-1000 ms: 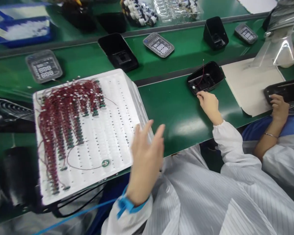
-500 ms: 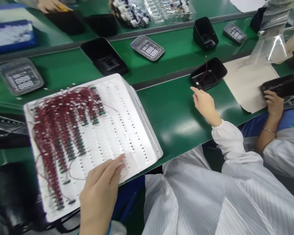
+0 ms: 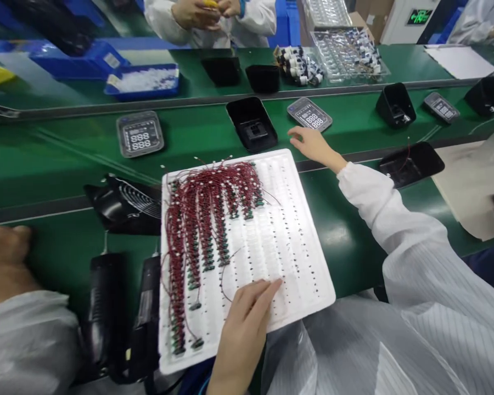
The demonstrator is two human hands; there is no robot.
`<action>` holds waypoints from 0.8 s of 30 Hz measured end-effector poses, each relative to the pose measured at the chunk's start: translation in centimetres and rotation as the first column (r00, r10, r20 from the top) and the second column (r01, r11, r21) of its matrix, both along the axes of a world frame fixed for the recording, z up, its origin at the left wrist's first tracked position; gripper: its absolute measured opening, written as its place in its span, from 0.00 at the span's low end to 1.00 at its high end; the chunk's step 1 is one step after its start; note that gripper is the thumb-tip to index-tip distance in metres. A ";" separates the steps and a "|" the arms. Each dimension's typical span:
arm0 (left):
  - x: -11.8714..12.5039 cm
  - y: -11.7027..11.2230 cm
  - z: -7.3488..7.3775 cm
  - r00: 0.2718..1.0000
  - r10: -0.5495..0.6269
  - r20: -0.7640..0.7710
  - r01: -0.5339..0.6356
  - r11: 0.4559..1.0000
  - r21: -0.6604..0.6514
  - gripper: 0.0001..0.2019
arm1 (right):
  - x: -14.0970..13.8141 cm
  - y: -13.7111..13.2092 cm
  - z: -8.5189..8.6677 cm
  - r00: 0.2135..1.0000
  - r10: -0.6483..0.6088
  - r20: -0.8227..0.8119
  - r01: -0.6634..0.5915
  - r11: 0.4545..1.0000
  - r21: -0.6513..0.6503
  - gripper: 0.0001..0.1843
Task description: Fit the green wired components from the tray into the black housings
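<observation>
My left hand [image 3: 247, 323] lies over the front part of a white foam tray [image 3: 313, 274], its fingers stretched out and nothing seen in them. Rows of small green circuit boards with dark red wires [image 3: 218, 192] fill the tray's left and back parts, and a few boards lie loose at the front. My right hand [image 3: 313, 147] reaches over the back of the bench with fingers apart and holds nothing. Just left of it stands a black plastic housing [image 3: 251, 123]. Behind it, a grey display panel [image 3: 310, 114] with printed digits is partly covered by the hand.
Another display panel [image 3: 140, 134] lies at left on the green belt. An open housing with a red wire [image 3: 411, 163] lies on the right. Two black power tools [image 3: 107, 312] are left of the tray, near a person's hand [image 3: 6, 258]. Across the bench, a person's hands [image 3: 206, 12] hold something yellow.
My right hand has moved from the housing with the red wire to the back, near the display panel. The view has turned left and up. My left hand stays on the tray.
</observation>
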State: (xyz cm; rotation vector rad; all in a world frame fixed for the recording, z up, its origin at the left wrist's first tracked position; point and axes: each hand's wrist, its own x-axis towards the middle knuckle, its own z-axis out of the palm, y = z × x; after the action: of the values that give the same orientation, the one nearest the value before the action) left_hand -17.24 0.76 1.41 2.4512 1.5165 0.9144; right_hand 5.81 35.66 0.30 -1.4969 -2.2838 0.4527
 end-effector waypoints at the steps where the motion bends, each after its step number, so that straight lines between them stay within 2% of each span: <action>1: -0.1 -0.1 0.1 1.000 0.005 0.023 -0.005 1.000 -0.004 0.19 | -1.6 1.7 -0.2 1.000 0.012 0.027 -0.012 1.000 -0.022 0.23; 4: -0.2 -0.6 0.3 0.997 0.027 0.071 -0.023 0.999 -0.045 0.21 | -5.7 5.7 -0.9 0.992 0.024 0.126 -0.011 0.995 -0.102 0.26; 7: -0.1 -1.1 0.3 0.993 0.061 0.097 -0.052 0.994 -0.093 0.24 | -8.1 7.6 -1.3 0.986 0.038 0.160 -0.015 0.990 -0.137 0.22; 10: 0.2 -1.4 0.0 0.992 0.067 0.106 -0.062 0.997 -0.047 0.23 | -8.8 7.6 -1.2 0.983 0.037 0.177 -0.013 0.991 -0.134 0.19; 13: 0.4 -1.3 -0.3 0.995 0.051 0.088 -0.054 0.998 0.036 0.21 | -8.0 6.4 -0.3 0.993 -0.003 0.121 0.020 0.990 -0.137 0.18; 15: 0.4 -1.3 -0.4 0.997 0.035 0.071 -0.039 0.998 0.052 0.24 | -6.3 5.0 0.7 0.997 -0.050 0.053 0.057 0.988 -0.142 0.18; 18: 0.1 -1.3 -0.5 0.998 0.025 0.055 -0.027 0.999 0.036 0.34 | -2.2 1.7 2.5 0.987 -0.161 0.016 0.161 0.981 -0.111 0.18; 21: -0.1 -1.3 -0.5 0.998 0.047 0.039 -0.049 0.997 0.051 0.38 | 3.0 -3.8 3.8 0.949 -0.311 0.042 0.313 0.949 -0.040 0.19; 24: 0.0 -0.9 -0.4 0.997 0.074 0.009 -0.075 0.993 0.091 0.39 | 7.4 -10.6 4.3 0.883 -0.457 0.105 0.457 0.889 0.032 0.20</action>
State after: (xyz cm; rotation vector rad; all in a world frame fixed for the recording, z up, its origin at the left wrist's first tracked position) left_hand -17.27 -0.19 0.99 2.4666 1.6092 1.0249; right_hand 13.25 25.06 4.56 -2.0246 -1.9045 0.2280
